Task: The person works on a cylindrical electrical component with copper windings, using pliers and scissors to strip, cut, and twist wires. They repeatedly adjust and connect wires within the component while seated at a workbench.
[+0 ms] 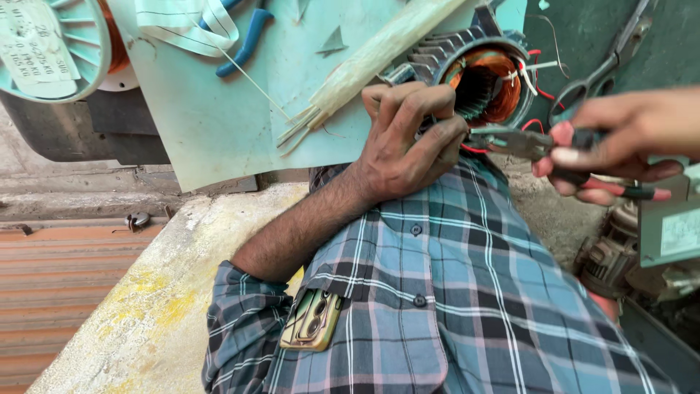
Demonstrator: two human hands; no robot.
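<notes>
Left hand (408,138) clamps motor stator (481,84), far centre-right on the bench; right hand (620,142) fully closed round pliers (539,146) at the copper winding. Best: brace stator, nip only lead wire.

Count at my bench
I am seeing one motor stator (485,84), one pliers (525,144), one scissors (601,73), one phone (312,319).

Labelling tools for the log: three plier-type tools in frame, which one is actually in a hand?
The red-handled pliers, gripped by the right hand beside the motor stator. The blue-handled pliers and the bare metal scissors lie untouched on the bench.
</notes>
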